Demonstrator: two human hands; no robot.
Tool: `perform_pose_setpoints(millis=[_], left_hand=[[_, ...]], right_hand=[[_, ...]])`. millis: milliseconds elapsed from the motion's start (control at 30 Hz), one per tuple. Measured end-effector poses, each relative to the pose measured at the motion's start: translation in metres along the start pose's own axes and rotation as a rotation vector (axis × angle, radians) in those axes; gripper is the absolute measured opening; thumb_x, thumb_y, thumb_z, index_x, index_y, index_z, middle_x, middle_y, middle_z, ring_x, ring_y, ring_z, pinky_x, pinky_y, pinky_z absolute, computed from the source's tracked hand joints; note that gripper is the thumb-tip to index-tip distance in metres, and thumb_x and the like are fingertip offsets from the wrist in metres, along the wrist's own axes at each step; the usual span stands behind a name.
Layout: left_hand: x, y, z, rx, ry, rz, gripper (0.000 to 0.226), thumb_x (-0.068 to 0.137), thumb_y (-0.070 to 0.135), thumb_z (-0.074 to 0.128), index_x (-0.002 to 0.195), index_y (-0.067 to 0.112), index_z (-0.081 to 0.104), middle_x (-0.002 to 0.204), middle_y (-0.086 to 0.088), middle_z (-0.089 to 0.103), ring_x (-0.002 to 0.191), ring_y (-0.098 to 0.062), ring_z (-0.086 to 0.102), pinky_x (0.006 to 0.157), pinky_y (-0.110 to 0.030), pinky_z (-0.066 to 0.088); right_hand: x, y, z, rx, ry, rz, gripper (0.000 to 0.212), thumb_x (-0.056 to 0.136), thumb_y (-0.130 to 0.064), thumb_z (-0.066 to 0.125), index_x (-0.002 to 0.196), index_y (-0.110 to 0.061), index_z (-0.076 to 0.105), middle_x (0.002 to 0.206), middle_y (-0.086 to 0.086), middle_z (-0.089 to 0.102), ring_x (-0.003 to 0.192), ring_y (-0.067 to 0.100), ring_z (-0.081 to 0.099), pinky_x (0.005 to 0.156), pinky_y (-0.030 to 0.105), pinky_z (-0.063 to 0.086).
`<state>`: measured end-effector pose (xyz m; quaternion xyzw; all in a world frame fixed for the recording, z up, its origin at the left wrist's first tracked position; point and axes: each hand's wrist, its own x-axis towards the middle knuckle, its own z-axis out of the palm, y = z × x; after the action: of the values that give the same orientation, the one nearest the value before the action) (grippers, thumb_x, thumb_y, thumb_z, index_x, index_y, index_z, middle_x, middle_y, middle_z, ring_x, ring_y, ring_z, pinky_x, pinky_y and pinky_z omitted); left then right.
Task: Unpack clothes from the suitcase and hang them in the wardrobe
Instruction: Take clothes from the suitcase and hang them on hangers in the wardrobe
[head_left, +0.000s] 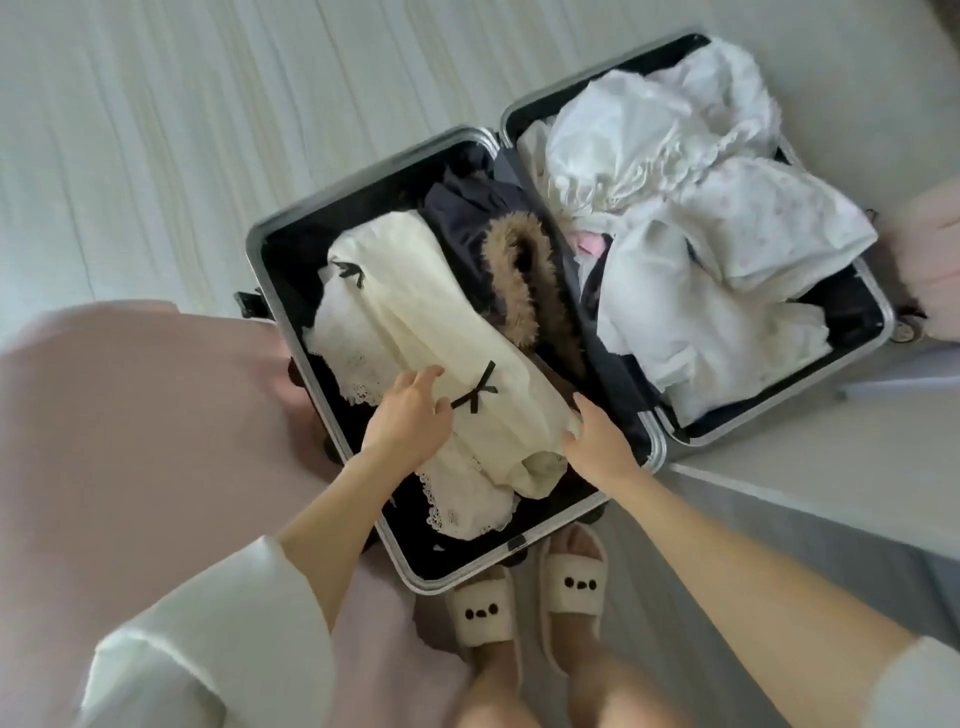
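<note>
On the white bed in front of me the suitcase lies open, both halves flat. In the half near me lies a cream garment with small black bows and lace edges, and beside it a dark coat with a brown fur trim. The far half is full of white and pale clothes, heaped loosely. My left hand rests on the cream garment next to one bow, with the fingers a little bent; I cannot tell if this grip really pinches the cloth. My right hand touches the other edge of the same garment, its grip wide, the fingers relaxed. Below, my feet stand in cream slippers on the floor, close to the suitcase corner.
</note>
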<state>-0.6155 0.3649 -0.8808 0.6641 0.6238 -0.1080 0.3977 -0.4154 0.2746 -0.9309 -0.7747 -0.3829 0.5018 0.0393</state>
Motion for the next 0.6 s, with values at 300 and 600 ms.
perform_pose_setpoints(millis=[300,600], left_hand=[[0.051,-0.033,0.052,-0.019,0.015,0.022,0.055,0.094,0.015,0.044,0.146,0.018,0.024,0.151,-0.003,0.023,0.134,-0.025,0.030,0.087,-0.031,0.041],[-0.044,0.059,-0.073,-0.041,0.015,0.165,0.079,0.086,0.005,0.051,0.149,0.028,0.009,0.156,0.000,0.009,0.142,-0.025,0.016,0.112,-0.043,0.029]], right_hand=[[0.082,0.002,0.055,-0.042,-0.035,-0.007,0.014,0.091,-0.015,0.046,0.102,-0.010,0.054,0.095,0.009,0.059,0.093,0.030,0.059,0.073,0.029,0.049],[-0.056,-0.113,-0.089,0.255,0.208,-0.319,0.017,0.093,-0.001,0.038,0.094,-0.008,0.053,0.074,0.000,0.046,0.064,0.012,0.041,0.055,0.018,0.032]])
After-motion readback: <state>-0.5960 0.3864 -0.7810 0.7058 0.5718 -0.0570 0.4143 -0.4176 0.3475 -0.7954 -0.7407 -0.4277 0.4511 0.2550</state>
